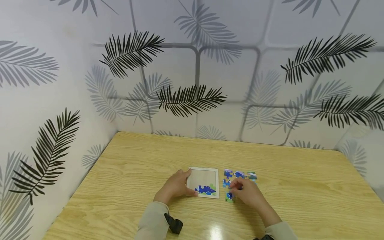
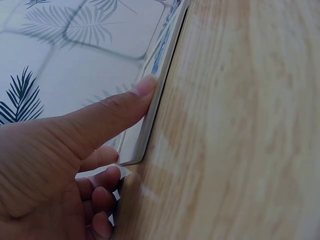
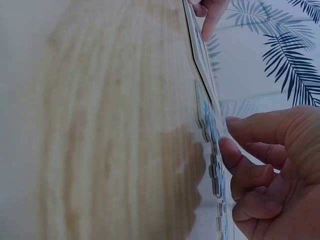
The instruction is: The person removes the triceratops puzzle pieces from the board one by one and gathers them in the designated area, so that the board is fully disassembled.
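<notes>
A white-rimmed puzzle board lies flat on the table, with blue and green pieces along the lower part of its bare interior. My left hand holds the board at its left side, thumb on the near rim and a finger at the far left corner. To the right, my right hand hovers over loose puzzle pieces. Its thumb and bent index finger stand slightly apart, with nothing visible between them. Beside the fingertips lies a blue-green piece; whether they touch it is unclear. The hand partly hides other pieces.
Several loose pieces lie in rough rows right of the board, including a dark blue one, another blue one and a green one. The wooden table meets a leaf-patterned wall behind.
</notes>
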The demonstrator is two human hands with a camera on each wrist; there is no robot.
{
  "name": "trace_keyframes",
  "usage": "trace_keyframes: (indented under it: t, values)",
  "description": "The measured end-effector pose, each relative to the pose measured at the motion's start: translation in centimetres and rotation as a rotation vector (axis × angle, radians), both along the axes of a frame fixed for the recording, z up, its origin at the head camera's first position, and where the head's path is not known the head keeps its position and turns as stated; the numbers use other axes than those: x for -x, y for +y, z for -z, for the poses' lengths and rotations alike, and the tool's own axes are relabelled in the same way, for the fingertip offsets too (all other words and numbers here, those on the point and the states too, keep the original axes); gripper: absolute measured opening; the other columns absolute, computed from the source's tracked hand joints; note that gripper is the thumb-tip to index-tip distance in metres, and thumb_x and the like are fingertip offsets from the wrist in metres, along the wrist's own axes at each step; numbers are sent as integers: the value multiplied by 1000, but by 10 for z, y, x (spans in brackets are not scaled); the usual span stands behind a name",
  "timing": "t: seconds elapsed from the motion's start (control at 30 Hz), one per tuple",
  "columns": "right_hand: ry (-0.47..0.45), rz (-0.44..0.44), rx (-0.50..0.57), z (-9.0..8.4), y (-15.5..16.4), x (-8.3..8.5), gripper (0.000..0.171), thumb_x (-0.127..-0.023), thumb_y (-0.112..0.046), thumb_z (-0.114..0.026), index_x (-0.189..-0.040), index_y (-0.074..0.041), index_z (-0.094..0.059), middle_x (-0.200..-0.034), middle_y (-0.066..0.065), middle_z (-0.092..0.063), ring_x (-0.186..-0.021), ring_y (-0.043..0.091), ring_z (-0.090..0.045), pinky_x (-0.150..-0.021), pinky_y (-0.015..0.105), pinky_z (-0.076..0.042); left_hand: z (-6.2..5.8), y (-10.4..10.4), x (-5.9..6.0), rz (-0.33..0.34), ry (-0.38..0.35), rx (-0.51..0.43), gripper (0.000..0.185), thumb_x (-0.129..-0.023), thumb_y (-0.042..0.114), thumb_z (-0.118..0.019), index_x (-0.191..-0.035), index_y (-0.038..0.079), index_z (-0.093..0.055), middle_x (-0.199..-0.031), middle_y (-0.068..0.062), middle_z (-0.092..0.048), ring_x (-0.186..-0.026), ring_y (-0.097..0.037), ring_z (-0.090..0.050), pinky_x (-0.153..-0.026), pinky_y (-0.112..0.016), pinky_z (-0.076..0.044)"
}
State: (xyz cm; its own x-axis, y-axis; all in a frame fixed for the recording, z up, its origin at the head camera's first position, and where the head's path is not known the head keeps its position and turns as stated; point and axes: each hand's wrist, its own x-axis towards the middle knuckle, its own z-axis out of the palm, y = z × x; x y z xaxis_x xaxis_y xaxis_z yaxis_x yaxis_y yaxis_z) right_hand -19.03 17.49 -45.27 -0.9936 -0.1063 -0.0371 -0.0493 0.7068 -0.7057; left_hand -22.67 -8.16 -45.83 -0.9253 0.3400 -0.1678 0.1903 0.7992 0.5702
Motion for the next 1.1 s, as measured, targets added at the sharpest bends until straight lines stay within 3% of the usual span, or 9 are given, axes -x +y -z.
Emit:
trace_keyframes:
  t: [0.23,0.53,0.93,1.1]
  values:
    - [-4,22,34,0,2,3,8,-79,-8,-66,-86,-7,-62,-75,-1,-54,-70,13,-46,-60,27,-39,-1,0,-1,-8,-8,-2,94,-63,41,-79,-139,7,-34,-122,-19,-45,-109,-30,-47,-94,-44,-36]
    - [12,-19,96,3,-18,8,6,-80,-5,-65,-82,-9,-61,-75,-2,-55,-69,13,-48,-58,25,-40,0,0,-1,-16,-15,1,94,-63,41,-78,-139,9,-34,-124,-19,-44,-111,-32,-46,-94,-45,-35]
    - [3,-138,124,4,-57,17,8,-82,-7,-63,-90,-6,-64,-77,-1,-56,-59,12,-44,-49,24,-37,1,0,1,-15,-13,8,95,-63,45,-78,-140,10,-34,-132,-22,-38,-119,-36,-40,-95,-47,-34]
    - [33,-197,110,5,-69,19,13,-80,-5,-65,-93,-4,-64,-80,1,-57,-64,12,-47,-55,26,-39,4,-1,2,1,11,23,96,-62,46,-78,-140,10,-33,-133,-23,-38,-119,-37,-40,-94,-46,-35]
